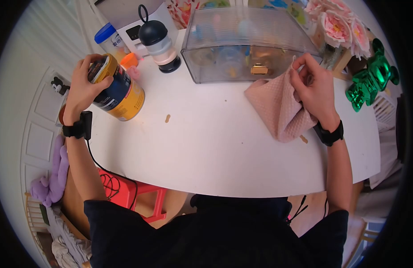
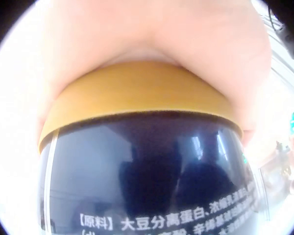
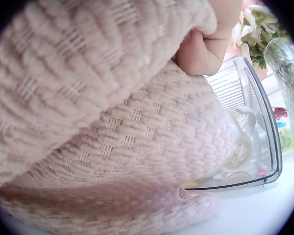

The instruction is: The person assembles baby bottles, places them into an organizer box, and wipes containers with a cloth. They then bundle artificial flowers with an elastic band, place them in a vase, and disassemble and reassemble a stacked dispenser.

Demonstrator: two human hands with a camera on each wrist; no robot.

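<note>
My left hand (image 1: 87,85) grips a tin (image 1: 121,96) by its gold rim, thumb on the near side and fingers over the far side. The tin has a dark blue and yellow body and leans at the table's left. In the left wrist view the tin (image 2: 147,161) fills the lower half, with white printed characters on its dark label. My right hand (image 1: 315,85) pinches the upper edge of a pink waffle-weave cloth (image 1: 278,105), which hangs in folds over the table. The cloth (image 3: 137,132) covers most of the right wrist view.
A clear-lidded storage box (image 1: 233,58) with a gold latch stands at the back of the white table (image 1: 206,147). Left of it are a dark-capped bottle (image 1: 159,47) and a blue-lidded jar (image 1: 109,36). A shiny green figurine (image 1: 369,80) and pink flowers (image 1: 338,29) stand at right.
</note>
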